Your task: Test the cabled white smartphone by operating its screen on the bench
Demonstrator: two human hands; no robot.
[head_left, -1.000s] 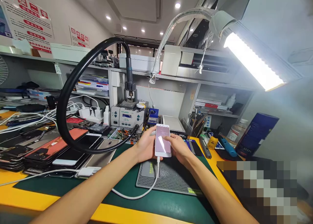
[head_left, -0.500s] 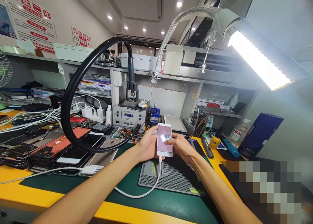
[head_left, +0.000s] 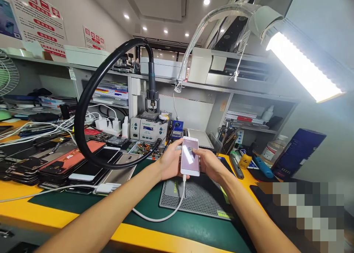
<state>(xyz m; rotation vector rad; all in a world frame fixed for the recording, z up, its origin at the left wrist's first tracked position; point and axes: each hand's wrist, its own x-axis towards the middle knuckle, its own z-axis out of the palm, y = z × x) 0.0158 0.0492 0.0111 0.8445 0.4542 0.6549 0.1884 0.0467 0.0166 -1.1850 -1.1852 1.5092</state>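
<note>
A white smartphone (head_left: 190,164) is held upright above the bench, its lit screen facing me and reflecting the lamp. My left hand (head_left: 169,160) grips it from the left side, fingers passing behind it. On the right edge, my right hand (head_left: 212,165) is closed around the phone, its thumb over the upper right of the screen; its other fingers are mostly hidden. A white charging cable (head_left: 177,208) is plugged into the phone's bottom end and loops down to the left. Beneath lies a grey perforated pad (head_left: 199,204) on a green mat (head_left: 177,231).
Several phones and phone parts (head_left: 59,162) are stacked at left. A thick black hose (head_left: 80,109) arches from the grey soldering station (head_left: 148,129). Overhead at right shines a lamp (head_left: 304,67). A bottle (head_left: 272,150) and blue box (head_left: 300,153) stand at right.
The right thumb has moved from the middle of the screen up to its upper right. My view has shifted slightly; both hands still hold the smartphone.
</note>
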